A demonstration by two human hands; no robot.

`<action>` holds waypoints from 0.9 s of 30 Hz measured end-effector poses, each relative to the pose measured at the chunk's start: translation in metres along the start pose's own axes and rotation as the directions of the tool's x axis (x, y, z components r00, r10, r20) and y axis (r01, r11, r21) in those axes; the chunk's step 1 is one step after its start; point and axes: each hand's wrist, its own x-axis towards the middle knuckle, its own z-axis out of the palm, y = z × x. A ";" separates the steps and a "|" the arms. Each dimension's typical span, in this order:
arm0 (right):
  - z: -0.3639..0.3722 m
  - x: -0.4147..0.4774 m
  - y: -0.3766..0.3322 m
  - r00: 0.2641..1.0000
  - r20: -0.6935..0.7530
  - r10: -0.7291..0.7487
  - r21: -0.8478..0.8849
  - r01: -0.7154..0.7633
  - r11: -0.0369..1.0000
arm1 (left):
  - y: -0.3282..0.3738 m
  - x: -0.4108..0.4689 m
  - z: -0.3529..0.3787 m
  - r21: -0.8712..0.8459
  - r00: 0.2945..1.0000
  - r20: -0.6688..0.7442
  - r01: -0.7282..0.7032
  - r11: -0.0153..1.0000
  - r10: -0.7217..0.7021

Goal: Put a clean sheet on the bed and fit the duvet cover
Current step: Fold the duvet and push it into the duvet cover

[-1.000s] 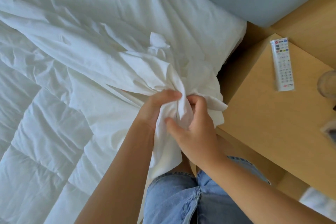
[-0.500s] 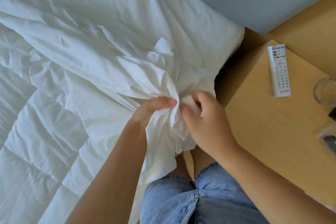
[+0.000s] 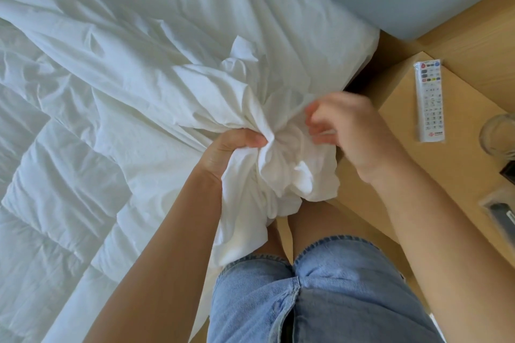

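Left hand (image 3: 223,154) fists the crumpled white fabric duvet cover (image 3: 292,160); blurry right hand (image 3: 351,131) at its 3 o'clock, can't tell its grip.

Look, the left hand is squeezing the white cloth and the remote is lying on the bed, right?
Not quite. The left hand does grip the bunched white cloth, but the remote lies on the wooden bedside table, not on the bed. The head view shows it.
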 end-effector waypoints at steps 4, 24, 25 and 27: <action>0.019 0.019 -0.006 0.965 0.165 0.204 0.089 -0.221 0.971 | -0.004 -0.005 -0.001 -0.083 0.996 0.090 -0.001 0.997 0.008; 0.064 0.037 -0.011 0.929 -0.283 -0.238 0.121 0.281 0.952 | 0.001 -0.007 -0.009 -0.055 0.987 0.151 0.056 0.997 -0.047; 0.061 0.038 -0.009 0.930 -0.277 -0.242 0.123 0.284 0.951 | -0.001 -0.009 -0.008 -0.065 0.987 0.154 0.058 0.996 -0.048; 0.056 0.038 -0.005 0.933 -0.265 -0.246 0.126 0.286 0.950 | -0.003 -0.012 -0.009 -0.089 0.985 0.166 0.055 0.995 -0.040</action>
